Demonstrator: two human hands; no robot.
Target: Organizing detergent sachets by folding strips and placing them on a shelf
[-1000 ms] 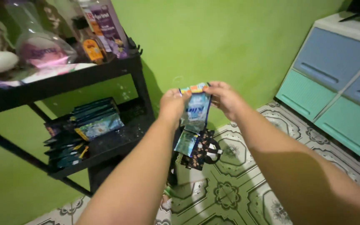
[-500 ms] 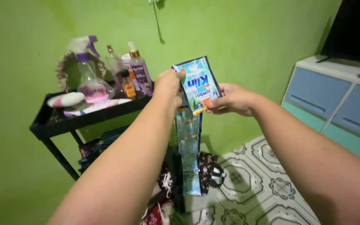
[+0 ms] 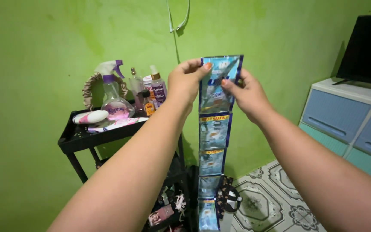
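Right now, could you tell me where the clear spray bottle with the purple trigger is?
In the head view, the spray bottle stands left of the left hand, on the black shelf's top tier, beside smaller bottles.

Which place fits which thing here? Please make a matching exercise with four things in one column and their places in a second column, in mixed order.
Things:
1. strip of sachets
2. spray bottle
3. dark screen
4. patterned bag

Places:
A. on the tiled floor
B. on top of the black rack
C. hanging from the left hand and right hand
D. on top of the drawer cabinet

Pairs: 1-C, 2-B, 3-D, 4-A
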